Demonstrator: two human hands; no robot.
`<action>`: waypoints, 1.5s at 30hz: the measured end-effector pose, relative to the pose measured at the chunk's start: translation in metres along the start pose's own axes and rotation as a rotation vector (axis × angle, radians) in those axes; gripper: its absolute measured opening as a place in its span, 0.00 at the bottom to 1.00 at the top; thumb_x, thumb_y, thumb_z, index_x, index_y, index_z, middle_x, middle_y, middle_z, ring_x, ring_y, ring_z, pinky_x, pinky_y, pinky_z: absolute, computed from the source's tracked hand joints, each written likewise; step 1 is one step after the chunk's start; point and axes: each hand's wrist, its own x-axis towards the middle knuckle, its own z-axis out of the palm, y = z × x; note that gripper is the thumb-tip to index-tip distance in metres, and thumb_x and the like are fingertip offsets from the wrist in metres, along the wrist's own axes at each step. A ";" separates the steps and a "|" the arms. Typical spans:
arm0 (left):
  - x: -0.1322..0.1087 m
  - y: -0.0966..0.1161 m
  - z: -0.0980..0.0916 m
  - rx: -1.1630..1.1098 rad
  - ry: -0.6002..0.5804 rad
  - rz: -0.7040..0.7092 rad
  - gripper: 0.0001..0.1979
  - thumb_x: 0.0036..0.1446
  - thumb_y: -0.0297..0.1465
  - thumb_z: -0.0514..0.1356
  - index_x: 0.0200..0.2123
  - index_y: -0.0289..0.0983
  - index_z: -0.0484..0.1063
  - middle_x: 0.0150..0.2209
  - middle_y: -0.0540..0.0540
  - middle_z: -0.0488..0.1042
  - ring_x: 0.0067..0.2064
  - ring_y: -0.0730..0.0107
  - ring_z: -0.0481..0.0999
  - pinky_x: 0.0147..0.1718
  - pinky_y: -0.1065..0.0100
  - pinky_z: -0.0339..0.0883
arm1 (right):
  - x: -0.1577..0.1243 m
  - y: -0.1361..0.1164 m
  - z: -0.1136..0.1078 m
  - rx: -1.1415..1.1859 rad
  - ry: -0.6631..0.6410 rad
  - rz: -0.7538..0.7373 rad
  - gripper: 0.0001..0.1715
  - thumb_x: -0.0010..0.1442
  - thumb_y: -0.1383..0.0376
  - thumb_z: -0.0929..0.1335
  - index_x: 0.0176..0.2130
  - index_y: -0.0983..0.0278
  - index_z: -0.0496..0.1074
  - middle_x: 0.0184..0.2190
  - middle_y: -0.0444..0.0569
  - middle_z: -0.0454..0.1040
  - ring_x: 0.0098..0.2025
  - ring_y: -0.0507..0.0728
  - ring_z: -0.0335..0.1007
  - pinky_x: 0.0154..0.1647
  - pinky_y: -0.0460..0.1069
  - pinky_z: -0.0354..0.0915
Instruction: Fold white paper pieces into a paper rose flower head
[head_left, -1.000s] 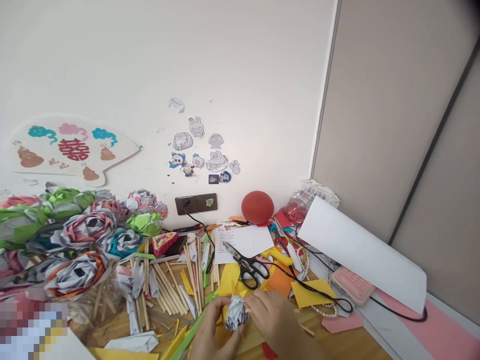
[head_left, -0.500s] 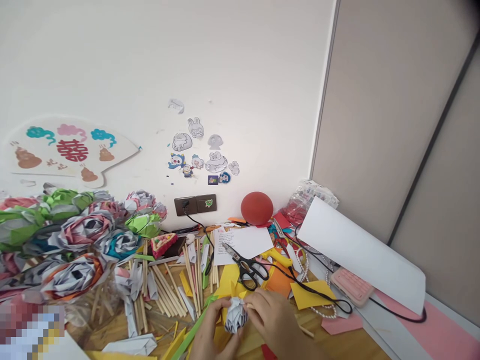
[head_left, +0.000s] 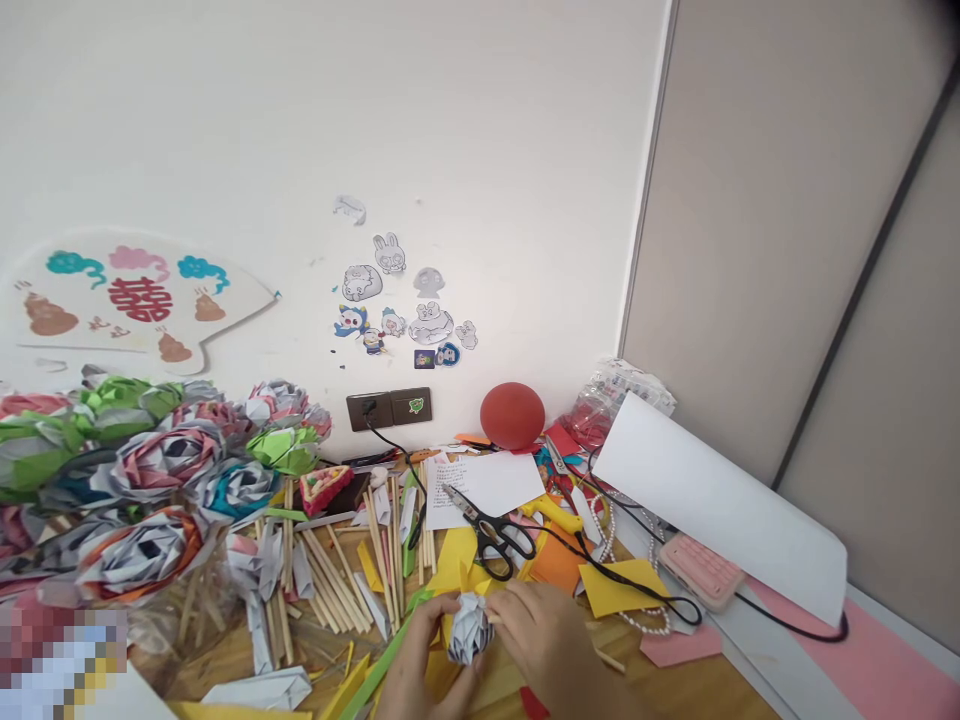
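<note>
My left hand (head_left: 420, 665) is curled around a small white and grey folded-paper flower (head_left: 470, 632), thumb below and fingers at its left side. Yellow pointed paper (head_left: 474, 577) sticks up behind the flower. My right hand (head_left: 536, 635) is closed at the flower's upper right edge, pinching a thin wooden stick whose tip seems to touch the petals. A pale stick end (head_left: 611, 660) shows past the right hand; most of the stick is hidden by the hand. Black-handled scissors (head_left: 499, 540) lie just beyond both hands.
Finished paper flowers (head_left: 172, 460) crowd the left, with wooden sticks (head_left: 330, 585) beside them. A yellow glue gun (head_left: 553, 514), its black cord, a red balloon (head_left: 512, 416), a pink calculator-like pad (head_left: 701, 570) and a white sheet (head_left: 724, 500) lie behind and right.
The view has shifted very slightly. The flower is tilted a little within my hands; both hands keep nearly the same place and grip.
</note>
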 end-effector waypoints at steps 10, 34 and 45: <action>-0.001 -0.004 0.000 -0.008 -0.013 -0.005 0.14 0.47 0.37 0.59 0.38 0.40 0.67 0.37 0.44 0.75 0.41 0.59 0.74 0.41 0.64 0.68 | 0.001 -0.004 -0.005 -0.091 -0.002 -0.091 0.19 0.64 0.73 0.54 0.33 0.67 0.69 0.18 0.46 0.66 0.18 0.54 0.60 0.18 0.49 0.47; 0.000 -0.003 0.008 -0.365 0.021 -0.210 0.23 0.43 0.40 0.64 0.42 0.39 0.65 0.41 0.44 0.72 0.45 0.61 0.72 0.44 0.67 0.65 | 0.004 -0.001 -0.006 0.090 -0.030 0.084 0.20 0.66 0.65 0.51 0.37 0.64 0.68 0.23 0.47 0.72 0.22 0.55 0.67 0.20 0.49 0.56; 0.014 -0.004 -0.006 -0.569 -0.094 -0.370 0.27 0.38 0.35 0.69 0.45 0.39 0.69 0.47 0.42 0.72 0.51 0.57 0.69 0.47 0.65 0.65 | 0.002 -0.007 -0.003 0.164 -0.022 0.233 0.16 0.65 0.67 0.52 0.43 0.64 0.64 0.25 0.48 0.74 0.25 0.56 0.72 0.24 0.47 0.63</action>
